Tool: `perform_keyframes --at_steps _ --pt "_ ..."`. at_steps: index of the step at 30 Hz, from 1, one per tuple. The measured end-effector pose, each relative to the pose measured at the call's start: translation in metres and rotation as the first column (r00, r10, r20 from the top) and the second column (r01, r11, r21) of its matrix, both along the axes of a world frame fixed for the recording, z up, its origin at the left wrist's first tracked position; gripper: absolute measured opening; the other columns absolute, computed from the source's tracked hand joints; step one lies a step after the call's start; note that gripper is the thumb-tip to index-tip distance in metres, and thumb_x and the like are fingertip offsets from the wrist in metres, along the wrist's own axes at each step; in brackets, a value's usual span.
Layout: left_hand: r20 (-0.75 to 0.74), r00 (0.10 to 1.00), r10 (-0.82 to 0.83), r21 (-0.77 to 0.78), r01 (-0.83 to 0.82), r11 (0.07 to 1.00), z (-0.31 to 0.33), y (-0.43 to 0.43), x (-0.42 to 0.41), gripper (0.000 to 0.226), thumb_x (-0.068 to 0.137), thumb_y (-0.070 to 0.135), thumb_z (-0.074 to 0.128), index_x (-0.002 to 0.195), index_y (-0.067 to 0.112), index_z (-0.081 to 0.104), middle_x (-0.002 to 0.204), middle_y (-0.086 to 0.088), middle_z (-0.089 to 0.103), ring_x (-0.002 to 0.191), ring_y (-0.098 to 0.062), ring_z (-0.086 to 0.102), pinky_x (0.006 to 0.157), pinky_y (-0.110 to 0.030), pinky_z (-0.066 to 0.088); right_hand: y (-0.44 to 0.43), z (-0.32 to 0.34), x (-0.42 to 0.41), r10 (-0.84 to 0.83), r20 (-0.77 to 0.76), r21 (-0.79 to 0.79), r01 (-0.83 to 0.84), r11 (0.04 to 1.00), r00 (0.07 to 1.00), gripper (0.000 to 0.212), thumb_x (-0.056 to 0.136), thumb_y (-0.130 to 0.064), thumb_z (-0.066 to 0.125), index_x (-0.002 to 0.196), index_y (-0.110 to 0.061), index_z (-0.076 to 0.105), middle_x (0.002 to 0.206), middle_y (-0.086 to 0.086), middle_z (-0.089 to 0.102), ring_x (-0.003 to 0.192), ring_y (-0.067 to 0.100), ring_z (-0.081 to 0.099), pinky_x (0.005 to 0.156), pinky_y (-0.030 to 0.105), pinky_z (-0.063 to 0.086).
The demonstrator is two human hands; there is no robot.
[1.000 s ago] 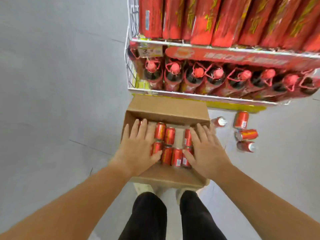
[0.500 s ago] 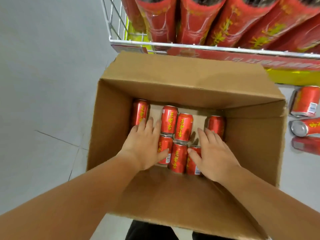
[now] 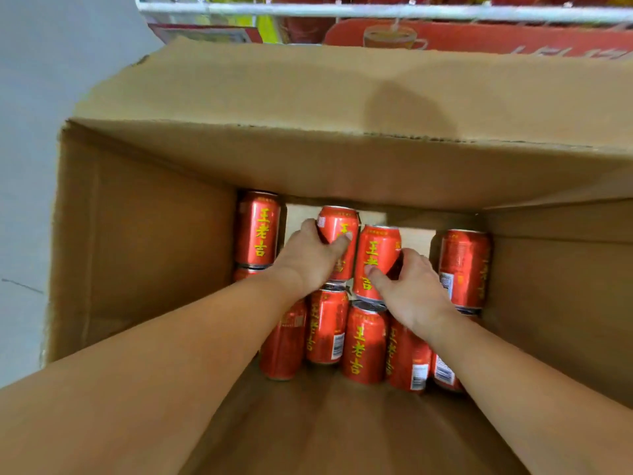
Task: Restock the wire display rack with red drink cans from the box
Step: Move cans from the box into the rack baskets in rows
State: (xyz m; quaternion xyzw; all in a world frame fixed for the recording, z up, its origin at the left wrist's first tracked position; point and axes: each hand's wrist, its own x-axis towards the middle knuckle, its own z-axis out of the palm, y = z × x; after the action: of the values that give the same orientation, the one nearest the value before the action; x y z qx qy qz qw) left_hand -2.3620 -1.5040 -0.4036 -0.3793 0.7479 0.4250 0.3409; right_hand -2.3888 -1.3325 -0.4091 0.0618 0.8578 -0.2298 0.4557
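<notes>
I am looking down into the cardboard box [image 3: 144, 234], which is filling most of my view. The wire rack [image 3: 342, 10] is showing only as a white rail at twelve o'clock, beyond the box's far flap.

My left hand [image 3: 308, 258] is curling round the first can [image 3: 337, 222] near the middle of the box, with the thumb pressing across its printed side and the fingers wrapping its far side. My right hand [image 3: 411, 289] is clamping on the second can [image 3: 376, 248], which is sitting at three o'clock of the first and touching it. That thumb is lying on the can's face and the fingers are hooking its right flank.

I am counting ten red cans inside the box, I think, since my forearms are covering part of the pile. They are the two I am gripping, the left-wall can [image 3: 257, 228] at nine o'clock, the right-wall can [image 3: 464, 269] at three o'clock, and the six near cans [image 3: 364, 344] crowding toward six o'clock.
</notes>
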Motion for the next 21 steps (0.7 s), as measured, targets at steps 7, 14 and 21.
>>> perform_keyframes --at_steps 7,14,21 --pt "-0.024 0.999 0.023 0.055 -0.022 0.998 -0.008 -0.014 -0.009 0.041 0.083 0.054 0.078 0.105 0.022 0.062 0.102 0.004 0.071 0.087 -0.009 0.068 0.079 -0.026 0.056 0.001 -0.008 -0.003 -0.212 0.1 -0.135 0.225 0.965 0.972 0.042 0.082 -0.044 0.076 0.116 -0.024 0.064 0.103 -0.006 0.071 0.093 0.014 0.068 0.083 0.032 0.055" --pt "-0.016 0.991 0.134 0.095 -0.132 0.987 0.029 -0.025 0.012 0.046 0.084 0.054 0.076 0.113 0.021 0.063 0.11 0.0 0.072 0.101 -0.018 0.07 0.097 -0.04 0.056 0.01 0.029 0.0 -0.346 0.179 -0.227 0.381 0.896 0.921 0.031 0.078 -0.039 0.082 0.098 -0.032 0.059 0.1 -0.005 0.07 0.093 0.016 0.069 0.089 0.043 0.057" --pt "-0.064 0.97 0.235 0.169 -0.221 0.961 0.139 -0.035 0.028 0.068 0.082 0.055 0.077 0.137 0.021 0.057 0.118 0.0 0.072 0.104 -0.019 0.071 0.098 -0.046 0.056 0.018 0.14 -0.002 -0.36 0.176 -0.325 0.4 0.857 0.916 0.034 0.078 -0.038 0.081 0.105 -0.032 0.062 0.105 -0.004 0.07 0.094 0.016 0.071 0.091 0.046 0.057"
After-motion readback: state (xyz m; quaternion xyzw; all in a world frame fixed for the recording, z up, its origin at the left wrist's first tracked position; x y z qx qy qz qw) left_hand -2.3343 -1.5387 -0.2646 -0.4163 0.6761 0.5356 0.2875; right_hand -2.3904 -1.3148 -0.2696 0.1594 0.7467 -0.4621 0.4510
